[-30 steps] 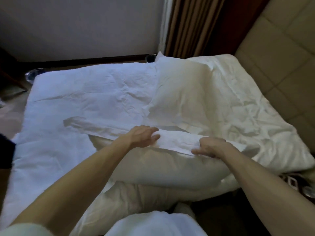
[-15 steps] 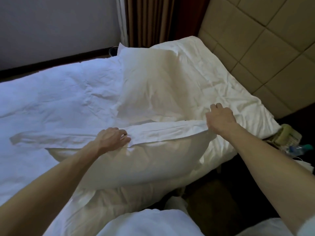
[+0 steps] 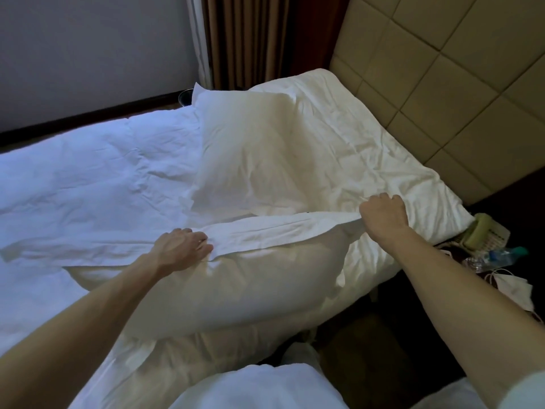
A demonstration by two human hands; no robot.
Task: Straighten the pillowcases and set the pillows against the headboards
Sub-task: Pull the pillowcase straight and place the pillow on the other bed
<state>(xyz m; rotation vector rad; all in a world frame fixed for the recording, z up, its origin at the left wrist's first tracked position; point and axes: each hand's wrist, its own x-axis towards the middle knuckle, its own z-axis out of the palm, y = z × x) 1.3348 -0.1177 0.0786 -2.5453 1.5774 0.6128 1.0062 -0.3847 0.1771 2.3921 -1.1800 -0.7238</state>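
Observation:
A white pillow [image 3: 236,287] lies across the near edge of the bed, its pillowcase flap [image 3: 265,234] stretched along the top edge. My left hand [image 3: 181,246] presses on the flap near its middle, fingers curled onto the cloth. My right hand [image 3: 383,215] is closed on the flap's right corner, pulling it taut. A second white pillow [image 3: 250,154] lies farther back, tilted, apart from the padded beige headboard [image 3: 442,84] at the right.
A crumpled white duvet [image 3: 88,178] covers the bed to the left. At the right a dark nightstand holds a phone [image 3: 483,234], a plastic bottle [image 3: 495,256] and a face mask [image 3: 306,290]. Brown curtains [image 3: 259,39] hang behind the bed.
My right hand has slid right along the flap to its corner and closed on it. My left hand stays on the flap. The view has turned right toward the headboard.

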